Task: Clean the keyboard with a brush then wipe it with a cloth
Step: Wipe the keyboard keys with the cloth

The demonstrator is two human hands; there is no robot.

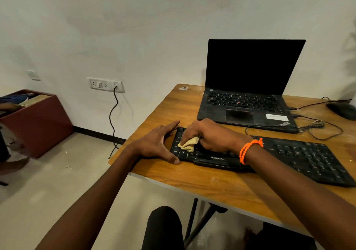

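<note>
Wiping step: right hand (208, 134) pinches the cloth (187, 143) on the keyboard (308, 157), frame centre; left hand (156, 143) spread, bracing its end. Next: sweep rightward.

One head-worn camera is looking forward and down from above the seated person's lap — sitting close over the desk (192, 184) edge, facing the wall (134, 28).

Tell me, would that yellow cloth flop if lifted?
Probably: the cloth lies crumpled in soft folds under the right hand, so it looks limp and light. It likely drags rather than slides over the keyboard.
</note>
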